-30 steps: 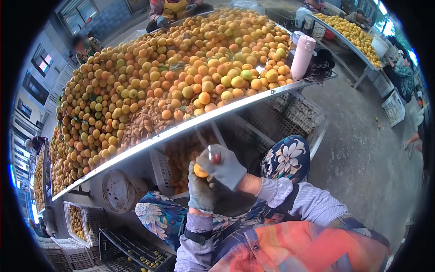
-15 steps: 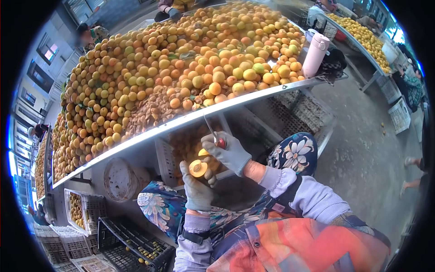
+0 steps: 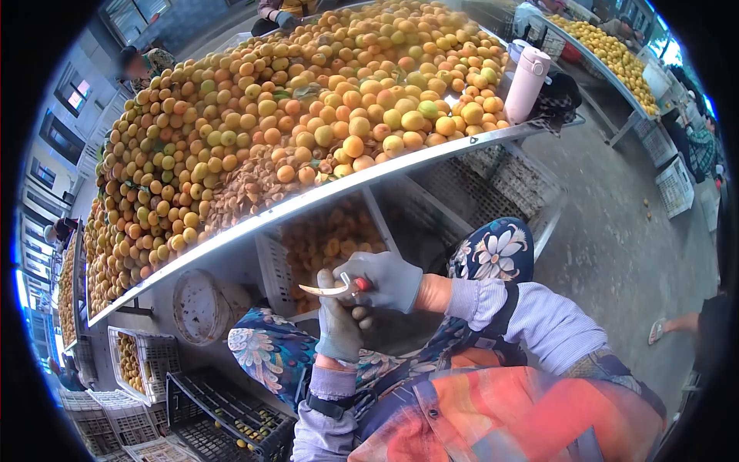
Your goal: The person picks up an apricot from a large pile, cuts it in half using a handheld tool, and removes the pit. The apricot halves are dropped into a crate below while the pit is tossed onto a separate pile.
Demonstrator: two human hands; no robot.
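Observation:
My right hand (image 3: 385, 281), in a grey glove, is closed round the red handle of a small knife (image 3: 361, 285). Its blade points left across the fingers of my left hand. My left hand (image 3: 339, 323), gloved too, is held upright with its fingers curled, close against my right hand. Whatever lies in its fingers is hidden behind the blade and the right hand. Just beyond both hands, under the table edge, a crate (image 3: 273, 269) holds many apricot halves (image 3: 331, 239).
A metal-edged table (image 3: 308, 202) bears a heap of apricots (image 3: 254, 115) and a patch of pits (image 3: 250, 189). A pink flask (image 3: 528, 86) stands at its right corner. A bucket (image 3: 198, 306), a black crate (image 3: 231, 408) and white crates (image 3: 142, 362) stand left. Other people are around.
The apricot half seen in my left hand is out of sight. My right hand has come down and left against the left hand, and the knife has swung from pointing up to pointing left.

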